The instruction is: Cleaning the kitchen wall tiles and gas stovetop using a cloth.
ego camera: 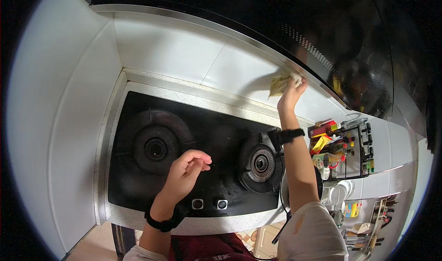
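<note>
My right hand reaches up to the lower edge of the black range hood, its fingers closed on a pale yellowish cloth. The cloth is bunched below the hood's metal trim, in front of the white tiled wall; whether it touches the wall or the trim I cannot tell. Over the black two-burner gas hob, my left hand hovers with loosely curled fingers and nothing in it. The left burner and the right burner are both without flame. Two control knobs sit near the front edge.
A black rack of bottles and condiments stands on the right. Beside my right forearm, a pan is partly hidden. White dishes and hanging utensils lie farther right. Speckled countertop borders the hob.
</note>
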The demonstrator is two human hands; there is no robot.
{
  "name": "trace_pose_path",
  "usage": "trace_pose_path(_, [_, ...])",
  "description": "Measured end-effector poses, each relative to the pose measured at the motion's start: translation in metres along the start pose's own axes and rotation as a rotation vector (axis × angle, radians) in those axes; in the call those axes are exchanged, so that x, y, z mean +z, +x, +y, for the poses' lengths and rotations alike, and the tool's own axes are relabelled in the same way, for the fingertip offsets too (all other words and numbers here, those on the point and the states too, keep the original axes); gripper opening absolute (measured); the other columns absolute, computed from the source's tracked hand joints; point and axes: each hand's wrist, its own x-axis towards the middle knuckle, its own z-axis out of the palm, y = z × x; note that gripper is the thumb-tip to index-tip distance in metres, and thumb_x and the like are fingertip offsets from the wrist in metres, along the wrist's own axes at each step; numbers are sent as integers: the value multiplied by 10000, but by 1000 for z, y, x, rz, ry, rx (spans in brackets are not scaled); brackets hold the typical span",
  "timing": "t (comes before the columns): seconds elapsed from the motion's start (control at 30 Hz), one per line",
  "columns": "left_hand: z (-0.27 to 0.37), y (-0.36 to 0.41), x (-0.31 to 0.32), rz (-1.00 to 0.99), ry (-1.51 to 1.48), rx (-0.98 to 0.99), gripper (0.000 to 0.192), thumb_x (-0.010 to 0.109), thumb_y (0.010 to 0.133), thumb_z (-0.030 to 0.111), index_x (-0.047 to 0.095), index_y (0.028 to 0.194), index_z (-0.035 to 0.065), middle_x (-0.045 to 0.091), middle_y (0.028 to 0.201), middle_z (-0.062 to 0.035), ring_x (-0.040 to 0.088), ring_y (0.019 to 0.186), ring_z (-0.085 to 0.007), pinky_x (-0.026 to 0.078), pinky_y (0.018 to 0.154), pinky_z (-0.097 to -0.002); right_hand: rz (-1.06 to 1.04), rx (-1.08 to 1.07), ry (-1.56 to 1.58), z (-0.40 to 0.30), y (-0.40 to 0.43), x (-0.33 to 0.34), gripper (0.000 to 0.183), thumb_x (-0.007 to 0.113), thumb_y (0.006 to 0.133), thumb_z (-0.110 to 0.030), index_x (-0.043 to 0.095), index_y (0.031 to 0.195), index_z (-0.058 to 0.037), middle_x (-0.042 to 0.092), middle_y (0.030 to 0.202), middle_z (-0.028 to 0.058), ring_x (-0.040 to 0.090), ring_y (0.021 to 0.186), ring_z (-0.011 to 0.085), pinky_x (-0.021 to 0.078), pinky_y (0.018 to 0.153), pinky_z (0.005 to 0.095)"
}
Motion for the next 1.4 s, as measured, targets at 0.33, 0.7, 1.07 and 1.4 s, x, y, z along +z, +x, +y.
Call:
trace_pose_path(0.33, [-2,-3,-9,28,61,6,113,420,838,50,522,869,15,564,831,-67,550,728,-131,447,679,-246,-217,-502,-589,-5,-59,103,322,528,621,-22,441,931,-12,362,893,170,284,915,318,169,853,415])
trace_pose_path(0.7, [-15,-13,5,25,51,-65,125,411,833,28,531,868,31,561,832,-58,548,741,-125,447,678,-241,-861,-455,-707,84,-123,90,334,421,699,18,462,990,-141,359,948,133,339,903,315,257,844,393])
trace_pose_path(1.07, [-3,-22,23,1,0,27,118,414,845,56,516,879,7,557,840,-78,551,740,-135,451,692,-254,-872,316,-239,-3,-71,9,214,432,746,-1,422,959,-20,474,943,129,505,832,217,456,719,325])
trace_pose_path(1.4, [-14,-25,29,-60,-18,-11,110,415,842,44,509,887,8,551,854,-72,548,758,-129,447,712,-246,-76,-174,-617,7,-16,29,403,518,724,-89,325,1069,-14,296,1000,206,293,908,290,223,806,449])
